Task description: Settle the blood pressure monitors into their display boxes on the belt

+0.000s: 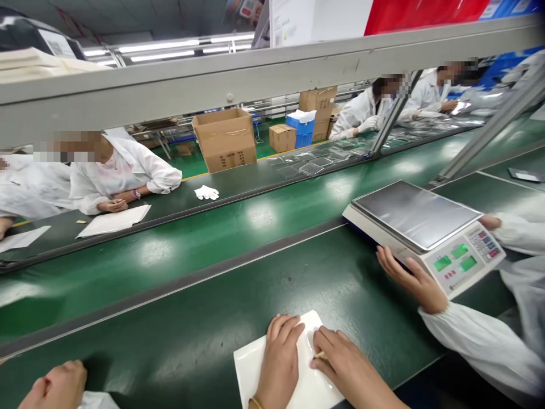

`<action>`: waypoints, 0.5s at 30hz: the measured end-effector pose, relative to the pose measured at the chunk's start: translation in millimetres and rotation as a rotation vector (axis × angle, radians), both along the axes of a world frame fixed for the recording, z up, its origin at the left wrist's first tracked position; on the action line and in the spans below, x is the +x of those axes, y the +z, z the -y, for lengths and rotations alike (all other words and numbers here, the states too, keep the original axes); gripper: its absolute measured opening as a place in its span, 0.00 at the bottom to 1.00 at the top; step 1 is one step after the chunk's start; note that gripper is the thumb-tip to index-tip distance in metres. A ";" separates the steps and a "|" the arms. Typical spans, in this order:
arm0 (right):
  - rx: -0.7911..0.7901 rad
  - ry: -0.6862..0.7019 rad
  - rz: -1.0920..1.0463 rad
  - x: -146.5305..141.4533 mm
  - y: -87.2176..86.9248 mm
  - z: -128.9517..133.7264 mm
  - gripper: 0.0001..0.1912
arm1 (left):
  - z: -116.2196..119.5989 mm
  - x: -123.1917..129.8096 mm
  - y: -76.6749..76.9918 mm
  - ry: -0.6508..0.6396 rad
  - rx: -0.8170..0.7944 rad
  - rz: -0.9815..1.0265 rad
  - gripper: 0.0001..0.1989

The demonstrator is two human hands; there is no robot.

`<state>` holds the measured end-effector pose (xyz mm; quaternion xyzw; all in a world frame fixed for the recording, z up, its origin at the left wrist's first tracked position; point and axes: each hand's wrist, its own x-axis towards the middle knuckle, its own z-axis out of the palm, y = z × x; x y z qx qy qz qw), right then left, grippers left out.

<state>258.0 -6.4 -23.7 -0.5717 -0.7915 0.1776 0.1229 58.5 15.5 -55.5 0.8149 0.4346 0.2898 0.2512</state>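
A white, glossy sheet or flat packet (251, 363) lies on the green bench in front of me. My left hand (280, 358) rests flat on it with fingers stretched out. To its right, my right hand (344, 363) is closed in a pinch over the same sheet. A small tan stick-like piece (320, 355) shows between its thumb and fingers; most of it is hidden, so its kind is unclear. A shiny, clear patch (312, 341) shows on the sheet beside the right fingertips.
At right a co-worker's hands hold a tilted digital scale (417, 213). Another person's hand (55, 386) is at lower left. Beyond run a green conveyor belt (204, 233) and a far bench with white gloves (206, 193). A metal beam (230, 74) crosses overhead.
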 end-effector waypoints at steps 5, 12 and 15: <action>-0.083 0.015 -0.038 -2.5 -0.8 -4.8 0.12 | -1.9 -2.4 -5.4 -0.014 0.010 -0.008 0.29; -0.321 -0.021 -0.368 6.1 21.7 -18.7 0.12 | -8.5 -3.5 -45.6 0.005 0.303 -0.076 0.26; -0.352 -0.014 -0.737 55.8 37.8 -71.9 0.10 | -7.3 6.1 -50.6 0.182 0.356 -0.097 0.22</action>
